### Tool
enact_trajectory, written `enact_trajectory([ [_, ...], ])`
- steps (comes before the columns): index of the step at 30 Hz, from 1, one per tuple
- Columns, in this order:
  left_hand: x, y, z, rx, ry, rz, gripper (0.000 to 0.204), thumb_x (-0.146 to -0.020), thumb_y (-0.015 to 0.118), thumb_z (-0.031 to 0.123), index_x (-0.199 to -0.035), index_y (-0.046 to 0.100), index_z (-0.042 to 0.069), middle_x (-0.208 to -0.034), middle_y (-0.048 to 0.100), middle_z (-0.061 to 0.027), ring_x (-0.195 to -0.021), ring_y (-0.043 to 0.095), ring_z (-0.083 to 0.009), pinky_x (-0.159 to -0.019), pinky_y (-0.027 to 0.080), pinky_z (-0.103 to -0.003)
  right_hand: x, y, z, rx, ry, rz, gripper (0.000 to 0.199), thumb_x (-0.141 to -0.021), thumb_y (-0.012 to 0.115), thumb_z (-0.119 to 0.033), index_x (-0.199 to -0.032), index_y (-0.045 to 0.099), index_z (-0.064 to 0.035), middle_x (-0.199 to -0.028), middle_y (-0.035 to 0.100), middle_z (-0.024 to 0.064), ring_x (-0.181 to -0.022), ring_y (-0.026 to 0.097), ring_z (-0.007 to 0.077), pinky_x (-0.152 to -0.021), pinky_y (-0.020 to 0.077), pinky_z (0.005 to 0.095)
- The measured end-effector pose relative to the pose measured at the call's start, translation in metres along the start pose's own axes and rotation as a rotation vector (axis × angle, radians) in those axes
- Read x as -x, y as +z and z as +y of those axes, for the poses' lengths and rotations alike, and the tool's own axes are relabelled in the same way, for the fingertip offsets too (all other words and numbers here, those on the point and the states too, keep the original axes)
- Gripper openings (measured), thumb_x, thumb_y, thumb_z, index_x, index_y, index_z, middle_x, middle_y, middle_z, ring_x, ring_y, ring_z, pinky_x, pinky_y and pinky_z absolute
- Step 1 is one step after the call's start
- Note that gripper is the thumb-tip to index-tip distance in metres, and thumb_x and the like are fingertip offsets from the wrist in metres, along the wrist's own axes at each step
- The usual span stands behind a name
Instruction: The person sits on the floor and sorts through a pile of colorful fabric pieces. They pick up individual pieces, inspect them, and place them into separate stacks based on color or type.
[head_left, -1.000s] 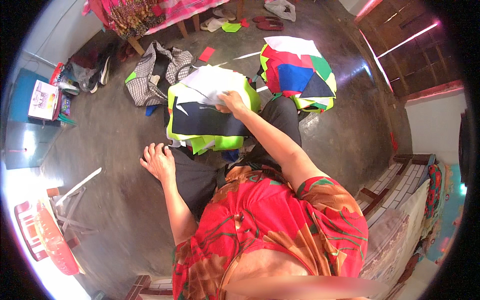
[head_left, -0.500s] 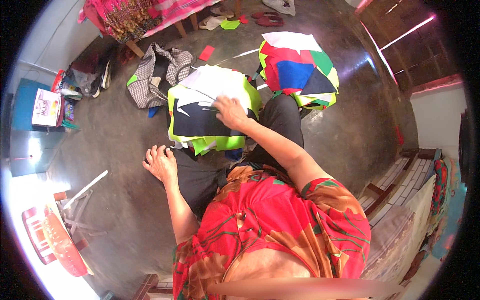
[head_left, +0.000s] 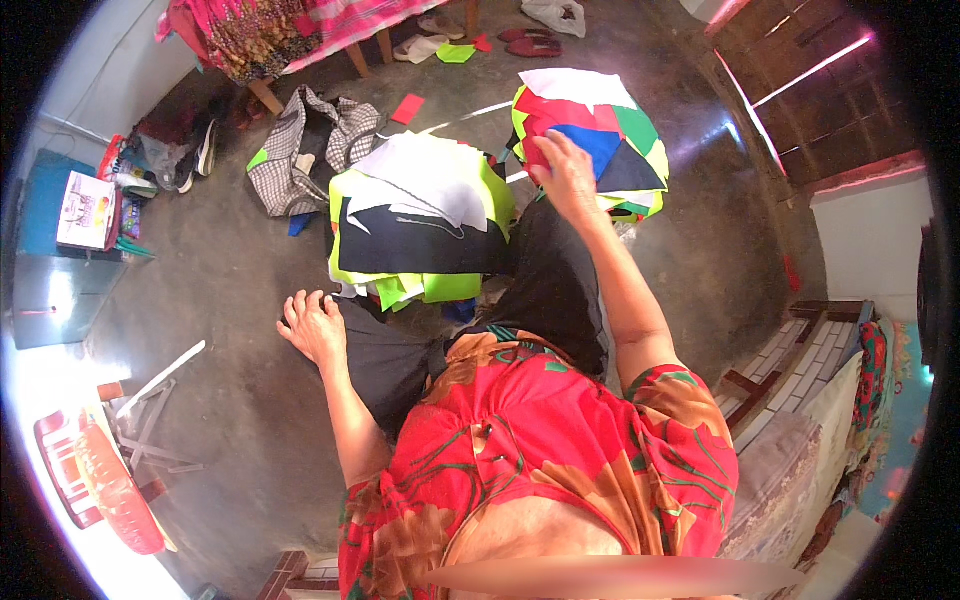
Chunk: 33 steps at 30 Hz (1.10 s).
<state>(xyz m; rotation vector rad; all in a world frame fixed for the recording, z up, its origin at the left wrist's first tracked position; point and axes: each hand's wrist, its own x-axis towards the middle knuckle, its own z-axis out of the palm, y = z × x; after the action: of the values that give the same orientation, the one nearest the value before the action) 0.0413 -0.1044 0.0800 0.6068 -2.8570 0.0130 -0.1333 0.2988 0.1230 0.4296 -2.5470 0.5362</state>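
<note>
My left hand [head_left: 315, 326] rests on my dark-trousered left knee, fingers spread and holding nothing. My right hand [head_left: 568, 175] reaches over the near left edge of a rounded pile of fabric pieces [head_left: 640, 125], its fingers loosely apart. I cannot tell whether they touch the cloth. White, red, blue, green and dark pieces show on that pile. Between my knees stands a second stack of fabric pieces [head_left: 385, 282], neon yellow with a dark piece [head_left: 390, 240] and a white piece [head_left: 430, 165] on top. A thin grey thread or cord [head_left: 430, 222] lies across it.
A checked cloth bag [head_left: 285, 170] lies behind the left stack, beside a red scrap [head_left: 408, 108]. Shoes [head_left: 205, 150] and a box [head_left: 88, 210] are at left, with a red chair [head_left: 115, 485] nearer. A slatted wooden bench [head_left: 780, 370] stands at right.
My right hand has left the stack between my knees and moved right and away from me to the other pile. My left hand stays on the knee.
</note>
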Motion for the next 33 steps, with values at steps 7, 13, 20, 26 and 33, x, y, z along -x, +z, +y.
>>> enact_trajectory([
  [7, 0.000, -0.001, 0.000, 0.012, 0.013, 0.010, 0.023, -0.081, 0.064, 0.026, -0.100, 0.070, 0.014, -0.121, 0.059, -0.0021, -0.123, 0.046, -0.0239, -0.103, 0.026, -0.055, 0.043, -0.004, 0.059, 0.125, 0.210, -0.170, 0.071, -0.070, 0.076, -0.025, -0.132, 0.047, -0.0070, -0.138, 0.044, 0.0186, -0.128, 0.042, 0.0349, -0.105, 0.0335, 0.0451],
  [13, 0.001, 0.000, -0.003, 0.004, 0.020, 0.016, 0.023, -0.081, 0.065, 0.025, -0.100, 0.070, 0.014, -0.121, 0.059, -0.0023, -0.122, 0.046, -0.0238, -0.103, 0.026, -0.054, 0.048, 0.003, 0.064, 0.014, 0.245, -0.062, 0.061, -0.073, 0.074, -0.021, -0.128, 0.052, -0.0093, -0.134, 0.050, 0.0164, -0.124, 0.046, 0.0334, -0.102, 0.0377, 0.0428],
  [20, 0.001, 0.000, -0.003, 0.009, 0.026, 0.019, 0.023, -0.081, 0.065, 0.025, -0.100, 0.070, 0.014, -0.121, 0.059, -0.0031, -0.122, 0.046, -0.0238, -0.103, 0.026, -0.054, 0.044, 0.011, 0.065, -0.071, 0.308, 0.096, 0.030, -0.083, 0.064, -0.017, -0.112, 0.066, -0.0103, -0.120, 0.060, 0.0169, -0.111, 0.057, 0.0332, -0.096, 0.0443, 0.0397],
  [26, 0.000, -0.002, 0.000, 0.022, 0.018, 0.014, 0.022, -0.081, 0.064, 0.025, -0.100, 0.069, 0.013, -0.121, 0.059, -0.0037, -0.123, 0.046, -0.0245, -0.103, 0.026, -0.054, 0.027, -0.004, 0.077, -0.692, 0.831, 0.256, 0.030, -0.091, 0.061, -0.031, -0.101, 0.069, -0.0029, -0.078, 0.062, -0.0029, -0.072, 0.049, 0.0067, -0.067, 0.0429, 0.0252],
  [33, -0.001, 0.001, -0.003, 0.021, 0.020, 0.018, 0.022, -0.082, 0.062, 0.027, -0.099, 0.069, 0.014, -0.121, 0.059, -0.0027, -0.123, 0.046, -0.0245, -0.103, 0.026, -0.056, -0.001, -0.027, 0.056, -1.527, 0.741, 0.372, 0.028, -0.095, 0.054, -0.032, -0.103, 0.059, -0.0050, -0.100, 0.064, 0.0048, -0.090, 0.061, 0.0169, -0.083, 0.0481, 0.0321],
])
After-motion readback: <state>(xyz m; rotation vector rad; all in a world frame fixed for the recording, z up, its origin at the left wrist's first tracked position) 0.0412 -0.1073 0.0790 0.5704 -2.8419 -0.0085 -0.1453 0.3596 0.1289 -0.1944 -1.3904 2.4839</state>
